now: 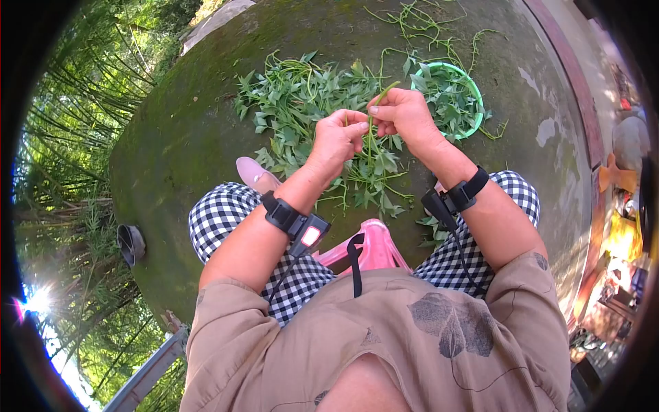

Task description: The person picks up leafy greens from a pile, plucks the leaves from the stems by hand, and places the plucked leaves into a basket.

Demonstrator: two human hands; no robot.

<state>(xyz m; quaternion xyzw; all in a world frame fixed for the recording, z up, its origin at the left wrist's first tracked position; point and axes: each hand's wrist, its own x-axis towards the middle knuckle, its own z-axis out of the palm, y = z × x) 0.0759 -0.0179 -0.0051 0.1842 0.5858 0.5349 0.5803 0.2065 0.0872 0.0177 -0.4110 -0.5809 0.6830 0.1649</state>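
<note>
A green leafy stem [386, 91] is pinched between the thumb and fingers of my right hand [406, 118], its bare end pointing up and right. Close beside it, my left hand [336, 142] has thumb and fingertips pressed together on the same stem, just below the right fingers. The lower part of the stem hangs between my hands with leaves at its end. Beneath them lies a large heap of leafy green vines [292, 93] on the ground. Right of my right hand, a light green round basket [476, 103] holds picked leaves.
Stripped stems [422, 24] lie scattered beyond the basket on the mossy ground [178, 130]. Between my knees is a pink plastic stool [376, 244]. A dark pot [130, 245] stands at the left edge near bamboo. Assorted items, including a yellow bag [623, 235], line the right side.
</note>
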